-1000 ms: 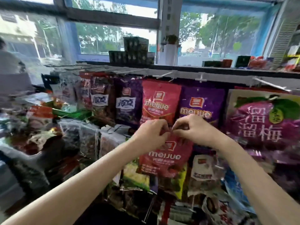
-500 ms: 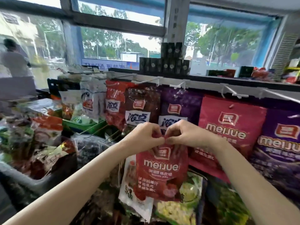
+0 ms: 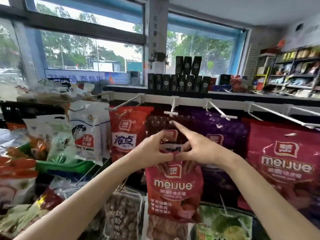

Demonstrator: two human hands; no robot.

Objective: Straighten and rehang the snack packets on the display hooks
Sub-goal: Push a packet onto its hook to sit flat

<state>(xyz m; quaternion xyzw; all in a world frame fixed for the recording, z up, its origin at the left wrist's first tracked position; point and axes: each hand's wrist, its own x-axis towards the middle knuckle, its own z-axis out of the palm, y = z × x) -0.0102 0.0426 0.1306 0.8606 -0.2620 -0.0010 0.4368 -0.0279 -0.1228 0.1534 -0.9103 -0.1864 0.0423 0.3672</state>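
Both hands pinch the top edge of the red meijue packet point(image 3: 174, 187) — left hand point(image 3: 152, 151) w/ thumb & fingers curled on its left corner, right hand point(image 3: 199, 149) on the right, index finger extended up toward the white hook point(image 3: 171, 113). Packet hangs below that hook, not yet on it — prob. lining the hole up w/ the tip.
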